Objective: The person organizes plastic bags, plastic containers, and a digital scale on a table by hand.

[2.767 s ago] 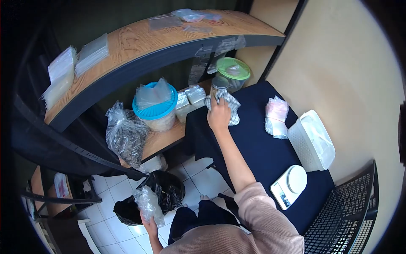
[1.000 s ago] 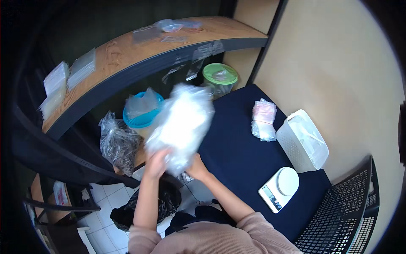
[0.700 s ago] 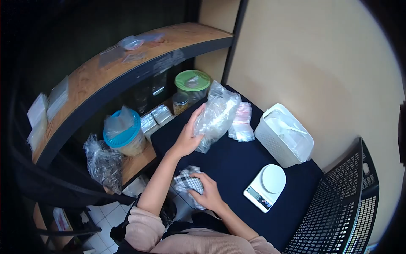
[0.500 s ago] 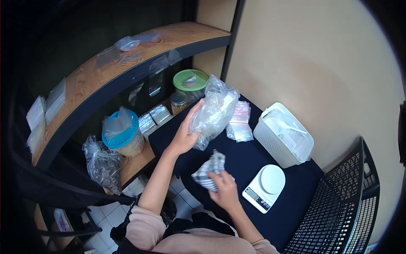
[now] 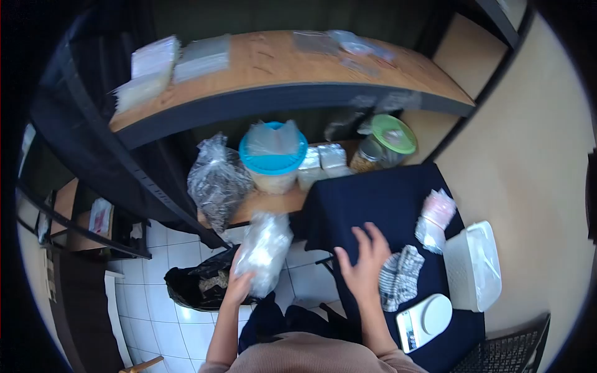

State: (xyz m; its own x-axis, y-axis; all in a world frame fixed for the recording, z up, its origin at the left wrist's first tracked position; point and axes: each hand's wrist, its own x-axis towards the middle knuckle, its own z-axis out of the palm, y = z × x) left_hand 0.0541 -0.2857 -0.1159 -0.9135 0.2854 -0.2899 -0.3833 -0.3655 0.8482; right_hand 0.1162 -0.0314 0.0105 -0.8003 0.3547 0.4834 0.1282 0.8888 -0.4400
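Gripping the plastic bundle (image 5: 266,253) with our left hand (image 5: 237,287), we should support its bulk; our empty right hand (image 5: 367,267) hovers, splayed.

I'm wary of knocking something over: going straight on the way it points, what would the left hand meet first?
Past the plastic bag it holds, the left hand would probably meet the blue-lidded tub, or the wooden shelf under it; depth is unclear.
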